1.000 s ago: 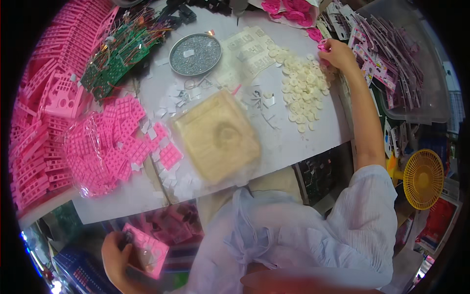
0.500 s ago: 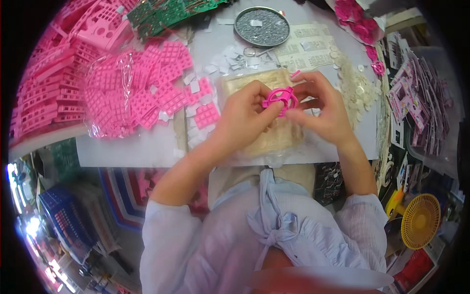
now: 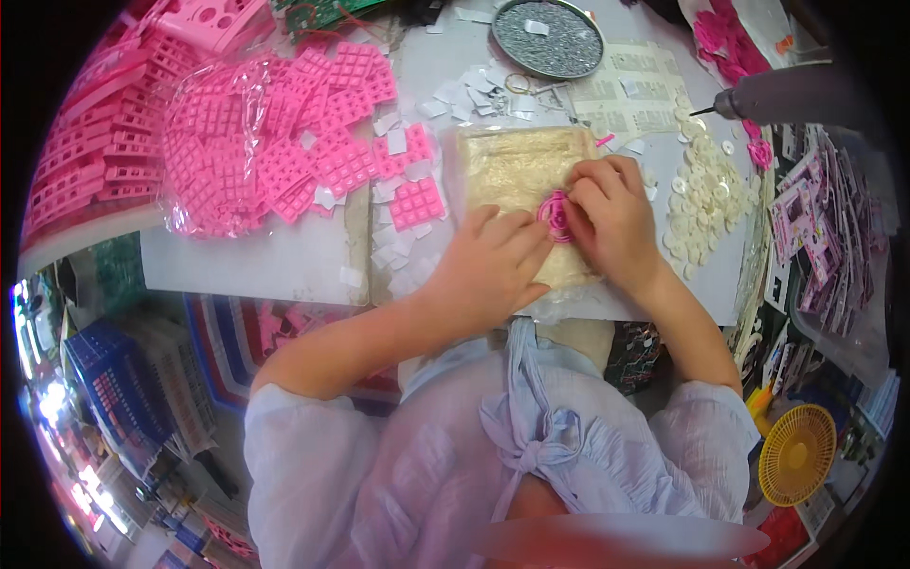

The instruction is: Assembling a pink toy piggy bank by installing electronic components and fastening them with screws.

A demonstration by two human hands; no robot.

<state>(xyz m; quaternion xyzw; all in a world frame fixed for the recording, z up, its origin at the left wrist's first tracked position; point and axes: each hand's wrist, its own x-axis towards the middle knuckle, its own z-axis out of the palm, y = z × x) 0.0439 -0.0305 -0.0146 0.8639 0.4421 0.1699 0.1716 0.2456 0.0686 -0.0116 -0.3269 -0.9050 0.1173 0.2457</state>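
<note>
A bright pink round plastic part with an open ring shape lies low on a yellowish pad wrapped in clear plastic. My right hand grips its right side, fingers bent and thumb tucked in. Reaching in from the left, my left hand is spread over the pad, fingertips beside the part's left edge; I cannot tell whether they touch it. Part of the ring is hidden by my fingers. A small pink stick-like piece sits at the pad's far right corner.
Pink keypad-like pieces pile up at left, some bagged. A round dish of small screws stands at the back. White discs are heaped at right, below a grey electric screwdriver. White paper bits lie scattered.
The pink part has come down from between both hands to the pad. My left hand has let go and spread its fingers. The screwdriver has come into view at right as the view shifted.
</note>
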